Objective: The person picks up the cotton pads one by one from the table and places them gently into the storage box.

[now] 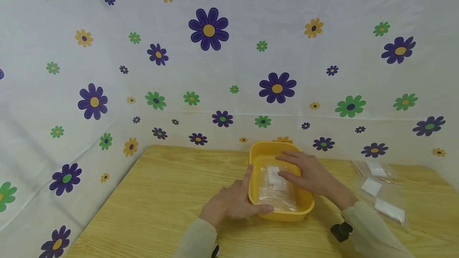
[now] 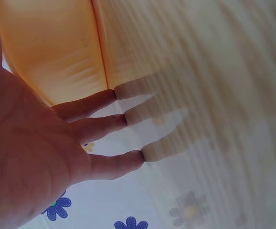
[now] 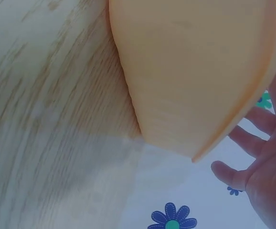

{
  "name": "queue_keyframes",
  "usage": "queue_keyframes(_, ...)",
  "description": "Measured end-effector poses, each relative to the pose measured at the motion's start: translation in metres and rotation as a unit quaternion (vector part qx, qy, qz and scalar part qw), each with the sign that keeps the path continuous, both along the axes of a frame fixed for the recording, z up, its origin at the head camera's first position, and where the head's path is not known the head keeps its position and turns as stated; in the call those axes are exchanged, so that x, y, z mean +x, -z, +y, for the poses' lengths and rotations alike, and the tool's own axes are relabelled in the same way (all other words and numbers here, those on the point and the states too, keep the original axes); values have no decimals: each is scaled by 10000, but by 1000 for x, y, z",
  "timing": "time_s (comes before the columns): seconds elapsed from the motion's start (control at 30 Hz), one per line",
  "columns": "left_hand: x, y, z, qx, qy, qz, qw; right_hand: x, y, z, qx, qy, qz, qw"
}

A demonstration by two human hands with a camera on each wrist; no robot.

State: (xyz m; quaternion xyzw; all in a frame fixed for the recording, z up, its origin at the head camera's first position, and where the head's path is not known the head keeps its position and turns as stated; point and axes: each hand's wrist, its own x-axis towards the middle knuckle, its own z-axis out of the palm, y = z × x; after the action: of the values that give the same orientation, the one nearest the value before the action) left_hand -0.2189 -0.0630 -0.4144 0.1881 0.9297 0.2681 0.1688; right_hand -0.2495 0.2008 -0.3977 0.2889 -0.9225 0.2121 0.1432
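A yellow plastic bin (image 1: 305,209) stands on the table, its outer wall (image 3: 195,62) close up in the right wrist view. Inside lies a clear plastic bag (image 1: 276,197) with a white item (image 1: 274,176) in it. My left hand (image 1: 234,200) rests against the bin's near left corner, thumb over the front rim. In the left wrist view its straight fingers (image 2: 100,122) touch the tabletop beside the bin. Over the right rim reaches my right hand (image 1: 310,172), fingers extended above the bag. Whether those fingertips touch anything inside cannot be seen.
Several clear bags with white items (image 1: 390,210) lie on the right of the wood-grain table (image 1: 172,194), beyond the right forearm. A white cloth with printed flowers (image 1: 236,63) hangs behind the table and along its left side.
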Motion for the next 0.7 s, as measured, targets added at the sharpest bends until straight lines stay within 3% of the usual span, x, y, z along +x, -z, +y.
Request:
queue_keyframes(0.27, 1, 1, -1, -62, -26, 73, 9999, 13, -8, 0, 579, 513, -42, 9970)
queue_keyframes(0.7, 1, 0, 0, 16, -15, 27, 10000, 24, -5, 12, 1199, 937, 669, 9861)
